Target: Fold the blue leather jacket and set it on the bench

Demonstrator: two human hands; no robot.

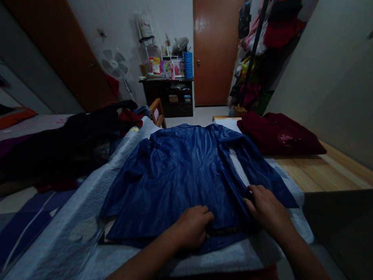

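A dark blue jacket (192,168), leather-like and shiny, lies spread with its back up and its collar away from me. Its sleeves stretch out to both sides. My left hand (193,226) has its fingers curled over the bottom hem near the middle, gripping it; the fingertips are partly hidden. At the lower right corner, my right hand (265,210) holds the jacket's side edge between thumb and fingers, beside the right sleeve. Under the jacket is a pale blue-grey cloth (82,225).
A folded maroon garment (284,134) rests on a wooden surface (316,172) at the right. Dark clothes (61,148) are heaped on the left. Farther back stand a fan (114,63), a dark cabinet (168,97), a wooden chair (157,112) and a door (216,49).
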